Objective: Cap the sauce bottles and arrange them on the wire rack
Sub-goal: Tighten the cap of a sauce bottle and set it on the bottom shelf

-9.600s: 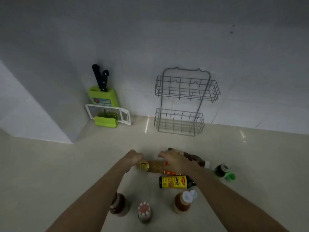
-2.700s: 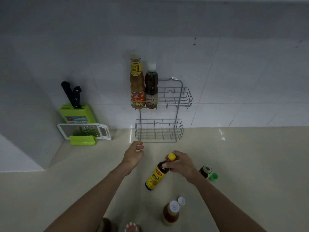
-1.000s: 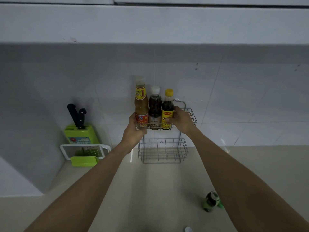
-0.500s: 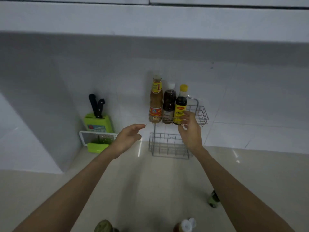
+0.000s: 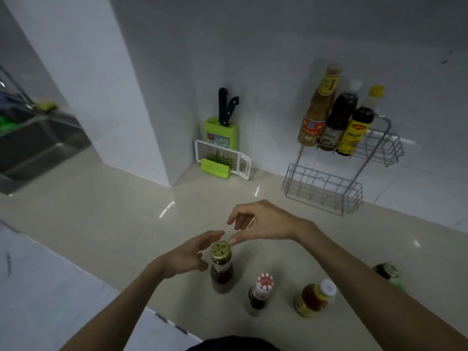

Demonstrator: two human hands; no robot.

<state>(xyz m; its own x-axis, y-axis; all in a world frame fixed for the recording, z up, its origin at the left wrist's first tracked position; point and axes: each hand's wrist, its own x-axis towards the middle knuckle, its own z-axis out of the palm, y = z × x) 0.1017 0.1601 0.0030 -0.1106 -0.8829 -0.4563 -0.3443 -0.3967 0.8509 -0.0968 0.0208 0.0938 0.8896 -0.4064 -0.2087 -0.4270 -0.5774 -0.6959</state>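
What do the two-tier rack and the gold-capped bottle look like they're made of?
Wire rack: thin metal wire, probably with a pale grey coating; open grid you can see through. Gold-capped bottle: clear glass or plastic, since dark sauce shows through; its cap looks like shiny metal.

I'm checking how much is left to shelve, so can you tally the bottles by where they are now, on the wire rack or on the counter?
On the wire rack, top shelf: 3
On the wire rack, bottom shelf: 0
On the counter: 4, counting the one partly hidden behind the right forearm
Total: 7 bottles
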